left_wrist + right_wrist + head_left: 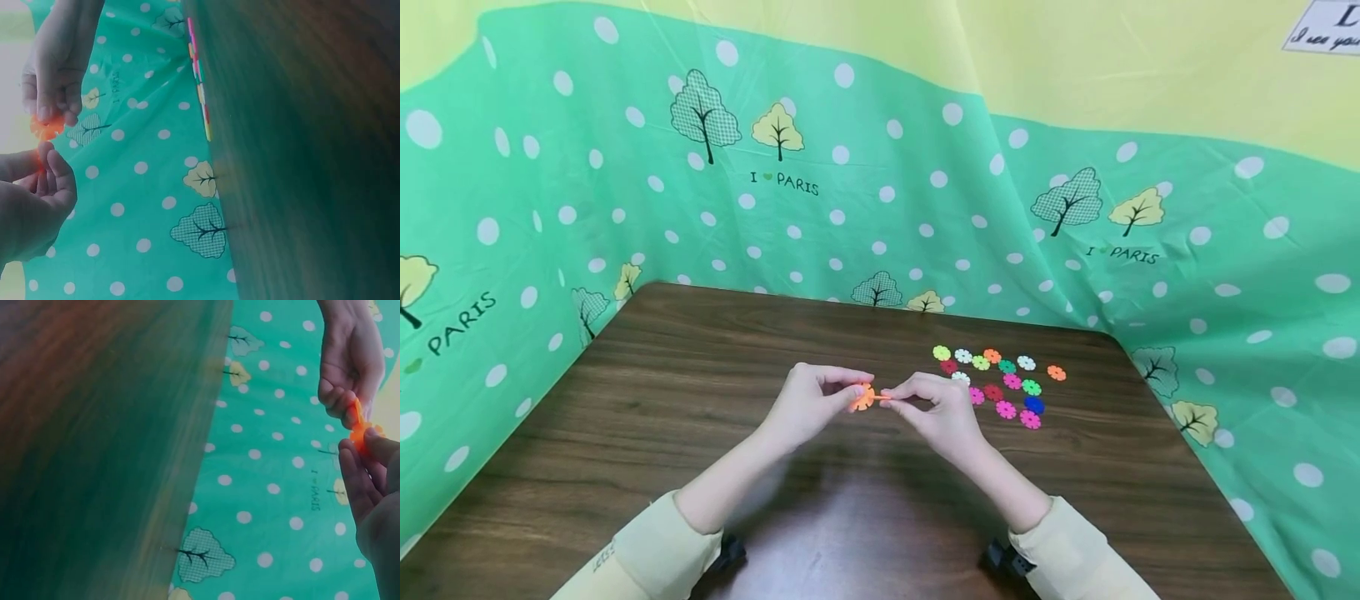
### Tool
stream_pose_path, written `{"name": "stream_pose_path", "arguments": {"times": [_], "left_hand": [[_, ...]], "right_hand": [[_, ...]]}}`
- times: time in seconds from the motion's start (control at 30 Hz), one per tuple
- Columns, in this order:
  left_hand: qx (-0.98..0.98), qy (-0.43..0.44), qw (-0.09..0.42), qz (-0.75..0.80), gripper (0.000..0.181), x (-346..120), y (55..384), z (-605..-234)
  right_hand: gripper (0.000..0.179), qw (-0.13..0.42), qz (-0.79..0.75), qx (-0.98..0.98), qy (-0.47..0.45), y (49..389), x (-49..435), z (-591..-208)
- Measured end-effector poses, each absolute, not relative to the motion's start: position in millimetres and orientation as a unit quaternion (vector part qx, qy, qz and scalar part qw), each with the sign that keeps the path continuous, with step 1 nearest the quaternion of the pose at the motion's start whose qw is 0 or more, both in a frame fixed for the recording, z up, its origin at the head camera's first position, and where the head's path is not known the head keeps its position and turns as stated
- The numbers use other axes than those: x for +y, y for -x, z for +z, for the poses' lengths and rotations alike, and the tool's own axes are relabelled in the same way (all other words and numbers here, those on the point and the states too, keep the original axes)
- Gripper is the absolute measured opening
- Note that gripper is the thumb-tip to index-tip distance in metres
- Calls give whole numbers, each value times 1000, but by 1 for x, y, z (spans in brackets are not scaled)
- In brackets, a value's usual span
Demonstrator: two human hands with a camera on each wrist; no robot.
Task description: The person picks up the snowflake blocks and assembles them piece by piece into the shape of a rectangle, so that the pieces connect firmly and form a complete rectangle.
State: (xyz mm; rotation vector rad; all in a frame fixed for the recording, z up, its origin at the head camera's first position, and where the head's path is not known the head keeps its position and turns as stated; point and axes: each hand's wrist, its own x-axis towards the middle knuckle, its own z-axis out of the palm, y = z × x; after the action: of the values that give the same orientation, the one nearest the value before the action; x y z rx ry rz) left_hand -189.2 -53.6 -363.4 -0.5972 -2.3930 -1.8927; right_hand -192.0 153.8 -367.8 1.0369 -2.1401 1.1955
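Note:
Over the middle of the table, my left hand (pixel 805 406) pinches an orange notched snowflake disc (pixel 866 397) between thumb and fingers, its flat face toward the head camera. From the other side, my right hand (pixel 942 414) pinches a second orange snowflake disc (pixel 882 397), seen edge-on. The two discs meet at their rims, roughly at right angles; whether their slots are engaged cannot be told. In the right wrist view the orange pieces (pixel 362 434) show between both hands' fingertips. The left wrist view has the right hand's disc (pixel 47 128) face-on, partly covered by fingers.
Several loose snowflake discs in pink, green, white, red, yellow and orange lie flat beyond my right hand, with a blue disc (pixel 1033 405) among them. The dark wooden table (pixel 700 350) is backed by a green dotted curtain (pixel 880 192).

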Motion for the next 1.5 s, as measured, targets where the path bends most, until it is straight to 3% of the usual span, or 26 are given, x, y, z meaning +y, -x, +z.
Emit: {"name": "stream_pose_path", "arguments": {"times": [0.53,1.0,1.17,1.5], "left_hand": [[-781,164,33,-602,15,-45,183,-367],[-772,195,-23,-605,23,-52,188,-370],[-779,213,-11,-589,31,-53,189,-371],[-773,199,-11,-602,29,-61,188,-370]], "right_hand": [[14,280,420,-765,-399,189,153,-376],[16,252,409,-783,-396,192,157,-375],[20,240,394,-791,-401,193,163,-372],[26,221,366,-819,-383,197,186,-358]]}}
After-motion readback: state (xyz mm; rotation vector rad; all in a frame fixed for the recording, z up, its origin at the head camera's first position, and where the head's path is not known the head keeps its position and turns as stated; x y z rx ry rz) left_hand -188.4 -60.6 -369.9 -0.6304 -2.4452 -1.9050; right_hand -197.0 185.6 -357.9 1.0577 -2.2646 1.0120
